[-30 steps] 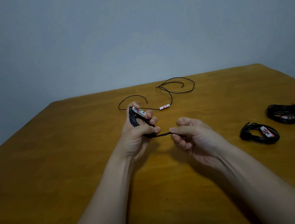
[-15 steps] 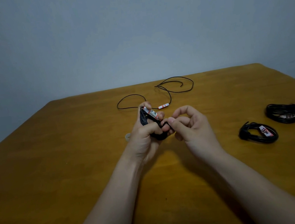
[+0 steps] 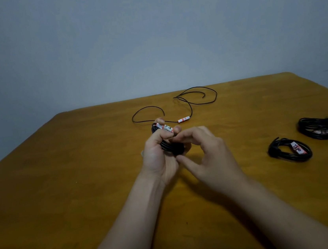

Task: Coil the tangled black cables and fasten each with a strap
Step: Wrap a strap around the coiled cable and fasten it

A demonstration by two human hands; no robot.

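Hands (image 3: pixel 183 153) grip coil (image 3: pixel 172 147) mid-table (image 3: pixel 62 178), edges distant.

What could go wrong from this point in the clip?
1. The coil sits bunched in the left hand while the right hand works at it; a loosened grip could let the loops spring apart.
2. The loose cable behind the hands lies in crossing loops and could knot when pulled.
3. The finished bundles lie near the table edge; a sweeping arm might knock them off.
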